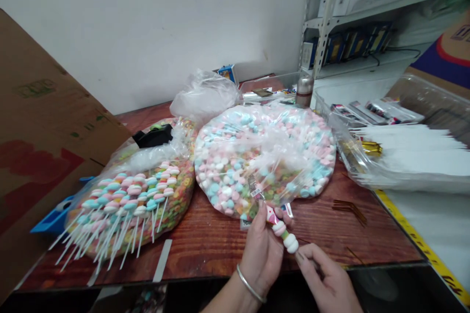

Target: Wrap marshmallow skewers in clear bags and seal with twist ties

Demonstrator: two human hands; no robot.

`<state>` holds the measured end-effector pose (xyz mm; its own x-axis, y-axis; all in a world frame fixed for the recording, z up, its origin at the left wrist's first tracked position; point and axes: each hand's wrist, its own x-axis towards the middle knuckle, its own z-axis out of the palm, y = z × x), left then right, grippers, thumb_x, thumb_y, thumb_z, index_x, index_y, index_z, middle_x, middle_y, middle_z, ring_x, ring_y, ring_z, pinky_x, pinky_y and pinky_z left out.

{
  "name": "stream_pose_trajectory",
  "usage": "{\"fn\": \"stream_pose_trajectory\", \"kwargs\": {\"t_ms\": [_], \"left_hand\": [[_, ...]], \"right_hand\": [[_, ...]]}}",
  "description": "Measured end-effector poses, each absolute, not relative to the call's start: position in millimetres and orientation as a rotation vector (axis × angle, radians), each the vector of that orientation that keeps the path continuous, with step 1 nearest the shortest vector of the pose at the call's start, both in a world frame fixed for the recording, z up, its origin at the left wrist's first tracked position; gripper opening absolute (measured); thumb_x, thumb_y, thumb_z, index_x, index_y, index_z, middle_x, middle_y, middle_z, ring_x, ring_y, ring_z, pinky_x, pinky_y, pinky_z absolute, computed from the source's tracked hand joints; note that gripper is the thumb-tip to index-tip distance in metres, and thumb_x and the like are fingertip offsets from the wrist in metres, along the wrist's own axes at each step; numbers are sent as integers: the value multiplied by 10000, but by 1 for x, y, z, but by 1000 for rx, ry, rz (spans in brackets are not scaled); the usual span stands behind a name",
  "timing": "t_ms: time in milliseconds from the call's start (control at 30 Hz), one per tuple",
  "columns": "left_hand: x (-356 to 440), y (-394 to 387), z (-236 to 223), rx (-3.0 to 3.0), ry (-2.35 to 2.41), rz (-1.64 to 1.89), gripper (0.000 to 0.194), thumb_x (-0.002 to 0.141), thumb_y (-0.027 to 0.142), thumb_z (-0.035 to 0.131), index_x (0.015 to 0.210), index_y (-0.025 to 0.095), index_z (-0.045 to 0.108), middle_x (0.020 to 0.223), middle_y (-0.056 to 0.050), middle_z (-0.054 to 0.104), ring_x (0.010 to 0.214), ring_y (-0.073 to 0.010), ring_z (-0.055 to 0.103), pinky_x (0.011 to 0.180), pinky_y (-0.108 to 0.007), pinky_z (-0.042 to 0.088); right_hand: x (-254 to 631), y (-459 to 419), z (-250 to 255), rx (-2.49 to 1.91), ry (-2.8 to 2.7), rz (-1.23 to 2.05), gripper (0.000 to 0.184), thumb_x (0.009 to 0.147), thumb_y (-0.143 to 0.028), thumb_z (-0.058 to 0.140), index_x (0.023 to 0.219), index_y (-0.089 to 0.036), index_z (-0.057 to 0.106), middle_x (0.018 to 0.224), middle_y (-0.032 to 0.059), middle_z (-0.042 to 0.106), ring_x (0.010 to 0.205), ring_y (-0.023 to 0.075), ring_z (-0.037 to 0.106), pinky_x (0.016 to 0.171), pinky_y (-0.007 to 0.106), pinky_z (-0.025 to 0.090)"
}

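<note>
A person's left hand [260, 259] grips a stick of white and pink marshmallows [285, 236] upright above a wooden table [216, 249]. The right hand [323, 279], fingers curled, is just beside it; whether it holds anything cannot be told. A bag of pastel marshmallows [264, 156] lies just beyond.

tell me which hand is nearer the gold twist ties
Right. The right hand sits below the gold twist ties, slightly left; the left hand is farther left.
</note>
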<state>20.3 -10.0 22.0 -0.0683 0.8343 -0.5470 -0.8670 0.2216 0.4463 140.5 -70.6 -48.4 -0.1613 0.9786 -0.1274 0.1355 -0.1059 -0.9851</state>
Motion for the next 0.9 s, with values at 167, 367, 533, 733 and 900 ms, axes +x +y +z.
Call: {"fn": "stream_pose_trajectory", "kwargs": {"t_ms": [167, 367, 533, 733, 900], "left_hand": [[11, -5, 12, -27, 868, 1351, 137, 854, 241, 639, 934, 131, 623, 904, -88, 661, 807, -184, 649, 691, -289, 543], [-5, 5, 7, 40, 863, 1373, 267, 821, 139, 673, 1080, 139, 608, 786, -16, 625, 671, -120, 619, 706, -284, 546], [0, 6, 13, -29, 911, 1351, 196, 868, 269, 647, 979, 114, 603, 632, 35, 526, 515, -77, 530, 586, -252, 535], [11, 2, 16, -31, 969, 1360, 246, 845, 333, 674, 932, 118, 591, 581, 38, 497, 497, -84, 506, 465, -193, 437], [24, -6, 10, 39, 1041, 1365, 329, 826, 437, 673, 941, 139, 595, 619, 13, 558, 520, -94, 528, 477, -192, 424]], "right_hand": [[137, -66, -42, -1188, -897, 1846, 503, 813, -678, 558, 767, -178, 553, 484, -113, 257, 414, 48, 198, 419, 199, 145], [139, -65, -50, -1079, -754, 1987, 503, 781, -670, 615, 762, -169, 581, 450, -141, 226, 364, 28, 175, 412, 186, 265], [140, -67, -49, -1108, -792, 1953, 475, 809, -640, 601, 738, -172, 567, 451, -141, 195, 370, 34, 162, 402, 181, 237], [153, -69, -47, -1263, -1585, 1206, 273, 941, -379, 503, 810, -189, 648, 639, -1, 600, 568, 123, 564, 550, 202, 428], [154, -71, -55, -1065, -1966, 496, 160, 901, -136, 564, 1024, -190, 650, 774, 16, 704, 650, 133, 661, 697, 213, 458]]}}
